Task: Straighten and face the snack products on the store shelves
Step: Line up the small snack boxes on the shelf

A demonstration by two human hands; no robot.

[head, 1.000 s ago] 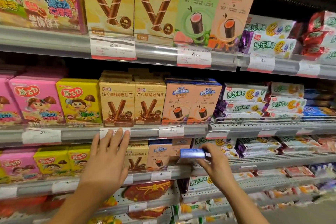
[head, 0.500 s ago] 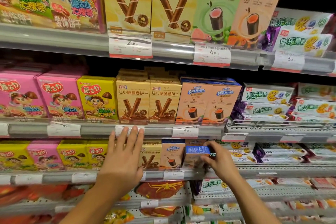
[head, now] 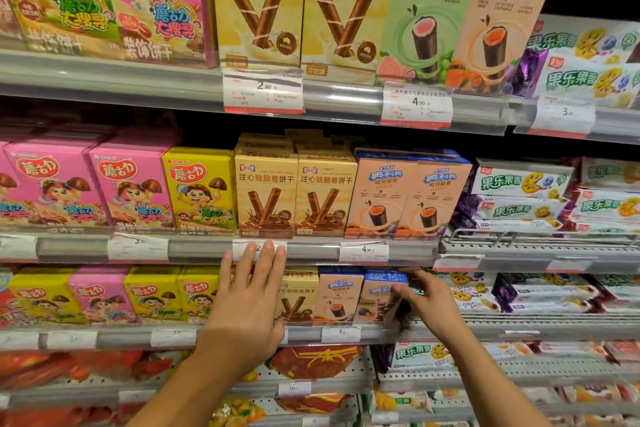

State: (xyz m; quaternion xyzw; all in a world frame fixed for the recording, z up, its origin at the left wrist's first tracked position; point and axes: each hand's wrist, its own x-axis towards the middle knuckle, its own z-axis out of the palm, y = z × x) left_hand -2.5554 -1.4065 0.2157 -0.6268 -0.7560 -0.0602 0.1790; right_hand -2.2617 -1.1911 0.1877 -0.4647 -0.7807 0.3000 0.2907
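Head view. Both hands are raised to the third shelf (head: 346,334). Left hand (head: 247,302) is held flat, fingers straight and close together, laid against the tan wafer-roll boxes (head: 299,302), with fingertips overlapping the price rail (head: 194,250) above; nothing is gripped, and a steadying press on the row is judged likely. Right hand (head: 424,302) is curled around the right edge of the blue-topped peach box (head: 379,295), which is tilted and turned slightly, just beside the upright peach box (head: 339,298). Box is judged mid-seating so its front faces outward, flush with its neighbour.
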